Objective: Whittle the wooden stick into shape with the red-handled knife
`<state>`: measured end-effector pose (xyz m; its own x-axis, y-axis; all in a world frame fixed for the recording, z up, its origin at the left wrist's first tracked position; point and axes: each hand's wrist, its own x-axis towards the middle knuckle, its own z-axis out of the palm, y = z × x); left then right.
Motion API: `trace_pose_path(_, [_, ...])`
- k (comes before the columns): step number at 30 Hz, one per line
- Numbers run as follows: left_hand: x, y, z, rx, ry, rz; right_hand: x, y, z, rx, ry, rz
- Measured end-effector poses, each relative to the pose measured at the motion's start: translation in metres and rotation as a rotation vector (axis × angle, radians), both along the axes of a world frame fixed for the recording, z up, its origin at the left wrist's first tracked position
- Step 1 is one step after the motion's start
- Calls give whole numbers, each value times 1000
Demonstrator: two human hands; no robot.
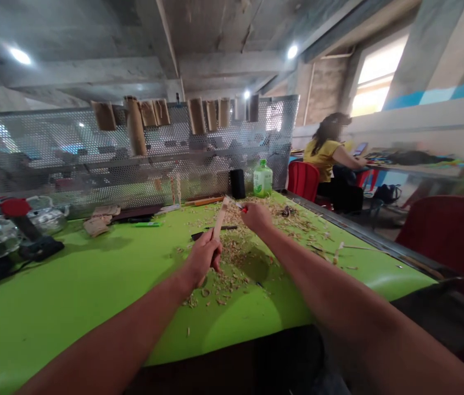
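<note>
My left hand [205, 255] is closed around the lower end of a pale flat wooden stick [220, 216], which slants up and away from me. My right hand [257, 218] is a fist around a small red-handled knife [244, 209]. The knife's short blade points left, close to the stick's upper end; whether it touches the wood I cannot tell. Wood shavings [234, 249] lie in a heap below and around both hands. Behind the left hand, a dark flat tool [225, 227] is partly hidden by the stick.
A green-covered table [104, 291] carries a power drill [26, 230], glass teapots [48, 219], a green bottle [262, 180] and a black cylinder [237, 184]. A perforated metal screen [166, 164] stands at the back. A seated person [326, 153] is beyond the right edge, near red chairs [449, 241].
</note>
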<state>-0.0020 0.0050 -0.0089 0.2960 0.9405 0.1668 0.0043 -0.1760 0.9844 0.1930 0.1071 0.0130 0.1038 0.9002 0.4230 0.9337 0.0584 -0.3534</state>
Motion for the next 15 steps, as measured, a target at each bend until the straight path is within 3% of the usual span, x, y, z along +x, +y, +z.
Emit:
trace_pose_path(4, [2,-1,1,-17,-51,-32,-17,-13,-1,1,-135,122])
trace_pose_path(10, [0,-3,3,-72,-33,-8,-27,-25,3,6,-224,150])
trace_pose_path(15, [0,-1,2,71,62,34,-30,-30,5,-4,-248,141])
